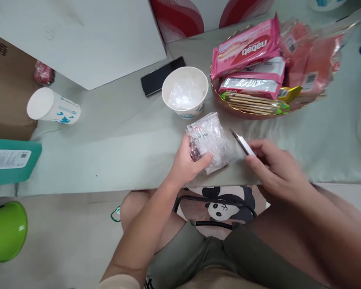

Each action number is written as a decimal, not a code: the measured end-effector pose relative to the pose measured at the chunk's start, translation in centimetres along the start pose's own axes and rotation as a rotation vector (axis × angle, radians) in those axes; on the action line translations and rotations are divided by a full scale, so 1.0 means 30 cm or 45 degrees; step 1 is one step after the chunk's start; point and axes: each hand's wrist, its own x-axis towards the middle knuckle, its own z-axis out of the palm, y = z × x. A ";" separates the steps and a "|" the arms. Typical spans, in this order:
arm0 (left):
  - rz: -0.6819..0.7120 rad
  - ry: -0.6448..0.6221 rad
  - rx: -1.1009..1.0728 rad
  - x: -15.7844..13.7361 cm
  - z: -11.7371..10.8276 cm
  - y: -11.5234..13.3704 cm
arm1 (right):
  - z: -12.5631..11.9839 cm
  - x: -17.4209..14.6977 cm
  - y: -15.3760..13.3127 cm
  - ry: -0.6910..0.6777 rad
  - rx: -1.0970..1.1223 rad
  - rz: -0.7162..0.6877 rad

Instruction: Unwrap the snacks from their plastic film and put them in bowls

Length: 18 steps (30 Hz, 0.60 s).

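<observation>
My left hand (190,162) is closed on a clear plastic packet (209,138) with faint red and green print, its thumb across the front. Something dark shows through the packet near my fingers. To the right, my right hand (273,166) grips a small knife (243,144) with a white handle, the blade pointing up and left towards the packet but apart from it. Just beyond the packet stands a white paper bowl (185,90) holding crumpled clear plastic (185,94).
A gold-rimmed basket (255,116) of pink wafer packs (246,48) stands at the back right. Behind the bowl lies a black phone (162,75). Leftward are a tipped paper cup (55,106), a white box (78,36) and a teal box (12,160). A green bin (7,233) is on the floor.
</observation>
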 end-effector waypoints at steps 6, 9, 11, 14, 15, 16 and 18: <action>0.072 0.046 0.167 -0.025 -0.003 -0.024 | 0.066 0.034 -0.089 -0.265 0.514 0.178; 0.074 0.050 0.196 -0.030 -0.003 -0.030 | 0.075 0.050 -0.104 -0.267 0.395 0.154; 0.078 0.043 0.168 -0.026 -0.002 -0.028 | 0.069 0.048 -0.108 -0.264 0.297 0.112; 0.097 0.065 0.046 -0.009 0.001 -0.024 | 0.051 0.029 -0.099 -0.337 0.223 0.100; 0.104 0.092 0.000 -0.001 0.003 -0.025 | 0.043 0.019 -0.093 -0.377 0.213 0.107; 0.104 0.128 -0.039 0.006 0.004 -0.026 | 0.034 0.008 -0.085 -0.422 0.204 0.118; 0.074 0.213 -0.095 0.017 0.005 -0.030 | 0.011 -0.019 -0.064 -0.510 0.183 0.143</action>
